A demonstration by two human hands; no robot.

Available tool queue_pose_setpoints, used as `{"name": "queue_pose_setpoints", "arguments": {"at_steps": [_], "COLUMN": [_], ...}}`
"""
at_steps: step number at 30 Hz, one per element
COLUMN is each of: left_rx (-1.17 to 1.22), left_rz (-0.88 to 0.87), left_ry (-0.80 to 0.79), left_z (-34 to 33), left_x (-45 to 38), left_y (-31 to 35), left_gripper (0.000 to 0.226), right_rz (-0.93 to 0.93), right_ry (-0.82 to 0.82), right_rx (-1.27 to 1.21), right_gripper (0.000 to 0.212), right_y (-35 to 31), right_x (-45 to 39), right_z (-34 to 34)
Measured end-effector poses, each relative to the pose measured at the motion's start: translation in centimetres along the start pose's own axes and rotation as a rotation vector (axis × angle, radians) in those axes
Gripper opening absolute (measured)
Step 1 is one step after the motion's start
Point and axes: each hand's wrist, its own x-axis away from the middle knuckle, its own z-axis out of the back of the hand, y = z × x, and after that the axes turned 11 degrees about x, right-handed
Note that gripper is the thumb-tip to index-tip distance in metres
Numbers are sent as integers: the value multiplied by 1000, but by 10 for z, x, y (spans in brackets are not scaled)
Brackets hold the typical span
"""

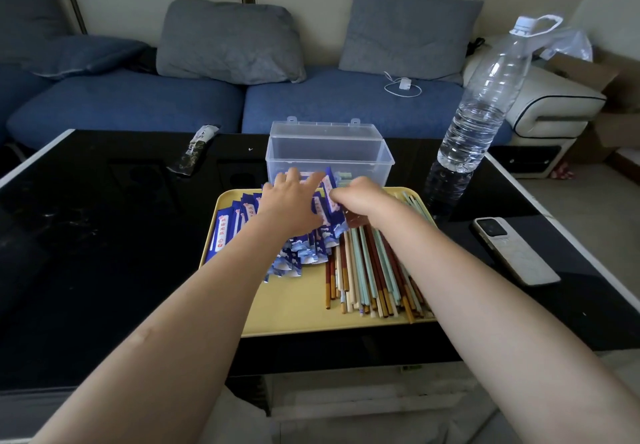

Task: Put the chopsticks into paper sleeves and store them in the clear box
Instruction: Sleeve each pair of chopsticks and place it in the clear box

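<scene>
Our left hand (289,201) lies flat, fingers spread, on the paper sleeves (304,253) in the tray (294,305); right hand (360,198) pinches one sleeve w/ curled fingers. Sleeves: light, floppy, so we'd grip near the open end. Chopsticks (374,270): stiff, slick; take mid-shaft. Clear box (329,153) is open, just behind the tray.

Black glass table (104,236) with yellow tray (294,305), clear box (329,153), water bottle (481,111), phone (512,249).

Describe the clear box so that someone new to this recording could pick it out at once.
Start at the black table in front of the blue sofa. Just beyond the far edge of the yellow tray, past both hands, stands the clear box. It is see-through plastic with its hinged lid standing open, squarer and lower than the tall water bottle to its right.
</scene>
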Motion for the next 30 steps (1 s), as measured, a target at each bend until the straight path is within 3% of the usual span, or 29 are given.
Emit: {"name": "queue_pose_setpoints", "arguments": {"at_steps": [3, 5, 10, 14, 16, 20, 23, 26, 30], "left_rx": [-13, -18, 198, 333, 447, 785, 1155, 1399, 1467], "left_rz": [-226, -280, -169, -117, -51, 78, 292, 429, 493], "left_ry": [129, 117, -10, -69, -127, -259, -302, -382, -383], "left_z": [2, 3, 0, -10, -15, -24, -27, -27, -29], "left_x": [-2, -3, -1, -1, -1, 3, 3, 4, 4], "left_y": [15, 28, 51, 62, 62, 67, 74, 78, 77], "left_gripper": [76, 66, 49, 44, 40, 38, 32, 27, 37], "right_rz": [91, 148, 169, 39, -15, -67, -144, -179, -175], "right_ry": [-123, -148, -112, 123, 224, 180, 188, 149, 134], "right_rx": [-60, -43, -161, -288, -174, 352, 597, 675, 659], "right_gripper": [7, 11, 15, 30, 29, 19, 24, 28, 35], "right_y": [11, 23, 57, 73, 83, 98, 100, 99, 97], "right_x": [12, 18, 23, 22, 19, 20, 25, 24, 20], "right_z": [26, 39, 53, 58, 61, 60, 59, 58, 55]}}
